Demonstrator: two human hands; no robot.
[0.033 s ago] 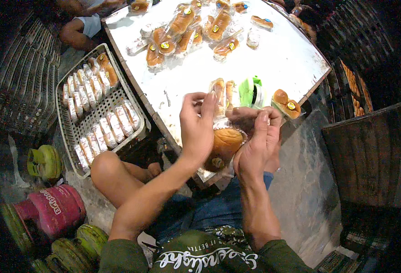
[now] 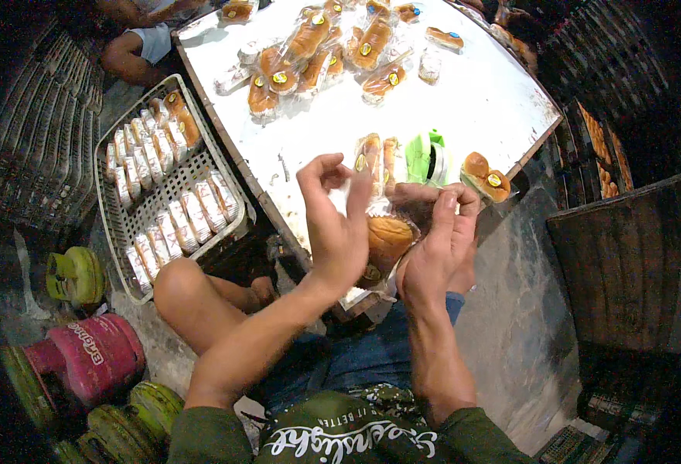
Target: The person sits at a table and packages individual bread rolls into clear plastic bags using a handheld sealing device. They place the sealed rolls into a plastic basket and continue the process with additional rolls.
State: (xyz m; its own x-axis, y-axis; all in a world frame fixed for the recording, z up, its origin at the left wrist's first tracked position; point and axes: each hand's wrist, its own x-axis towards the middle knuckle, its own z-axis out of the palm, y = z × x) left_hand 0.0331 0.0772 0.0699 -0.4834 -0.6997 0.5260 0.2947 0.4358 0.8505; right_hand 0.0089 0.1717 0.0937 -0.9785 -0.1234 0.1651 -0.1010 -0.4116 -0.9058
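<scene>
Overhead, both hands (image 2: 390, 232) clamp a bagged bun (image 2: 387, 236) at the white table (image 2: 487, 100); dim room.

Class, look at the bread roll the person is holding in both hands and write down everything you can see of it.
The golden-brown bread roll in clear plastic wrap looks soft, rounded and glossy. It sits between the left hand and the right hand, over the near edge of the white table. The left fingers pinch the crinkled wrap above it; the right hand cups its side. Its lower part is hidden.
</scene>
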